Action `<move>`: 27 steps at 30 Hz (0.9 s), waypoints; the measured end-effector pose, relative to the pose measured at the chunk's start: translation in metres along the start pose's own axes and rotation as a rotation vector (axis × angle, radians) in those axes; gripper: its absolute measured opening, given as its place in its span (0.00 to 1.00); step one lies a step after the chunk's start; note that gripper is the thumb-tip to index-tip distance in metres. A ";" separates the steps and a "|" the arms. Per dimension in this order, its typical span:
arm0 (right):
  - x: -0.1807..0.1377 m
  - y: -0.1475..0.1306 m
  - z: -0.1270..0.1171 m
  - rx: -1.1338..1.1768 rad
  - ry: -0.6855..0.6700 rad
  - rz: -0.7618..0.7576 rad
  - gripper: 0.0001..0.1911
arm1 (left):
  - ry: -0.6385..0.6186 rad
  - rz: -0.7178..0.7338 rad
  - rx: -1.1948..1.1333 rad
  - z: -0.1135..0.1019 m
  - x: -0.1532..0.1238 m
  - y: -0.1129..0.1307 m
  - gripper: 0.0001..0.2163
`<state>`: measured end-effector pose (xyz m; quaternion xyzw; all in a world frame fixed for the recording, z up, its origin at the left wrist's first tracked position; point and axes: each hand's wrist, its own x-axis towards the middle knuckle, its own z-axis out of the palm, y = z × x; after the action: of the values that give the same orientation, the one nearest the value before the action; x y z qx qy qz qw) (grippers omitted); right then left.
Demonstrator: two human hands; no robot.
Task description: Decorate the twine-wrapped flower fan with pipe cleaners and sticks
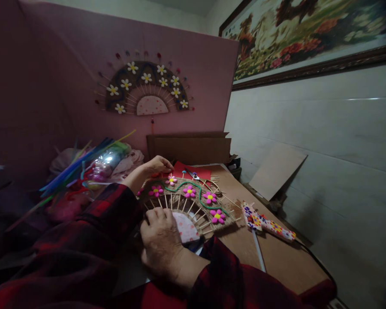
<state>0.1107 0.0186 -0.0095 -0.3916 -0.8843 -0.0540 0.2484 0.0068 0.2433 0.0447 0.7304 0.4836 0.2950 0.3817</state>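
Note:
A half-round craft fan (193, 212) of brown twine and thin sticks lies tilted in front of me. Pink clay flowers (189, 192) and a wavy green cord (202, 197) decorate its band, and a pink spotted half-circle (185, 227) forms its centre. My right hand (161, 240) is closed over the lower left of the fan, its fingers curled on the sticks beside the half-circle. At the fan's far top edge, my left hand (158, 165) pinches near a stick end; what sits between the fingertips is too small to make out.
Scissors (196, 176) rest on red sheet material (201, 171) behind the fan. A flower-patterned glue gun (266, 225) with a cable lies at right. Coloured pipe cleaners and plastic bags (99, 167) crowd the left. A finished fan (148, 88) hangs on the pink panel; cardboard (189, 148) stands below.

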 end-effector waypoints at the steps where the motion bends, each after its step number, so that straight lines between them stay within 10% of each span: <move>1: 0.000 0.000 0.000 0.002 0.001 -0.001 0.13 | 0.003 -0.002 -0.003 0.001 -0.002 0.002 0.05; 27: 0.000 -0.001 -0.001 -0.009 -0.002 0.010 0.14 | 0.017 -0.006 -0.015 0.001 -0.002 0.003 0.05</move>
<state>0.1105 0.0180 -0.0088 -0.3971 -0.8824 -0.0563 0.2461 0.0081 0.2407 0.0466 0.7234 0.4867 0.3040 0.3839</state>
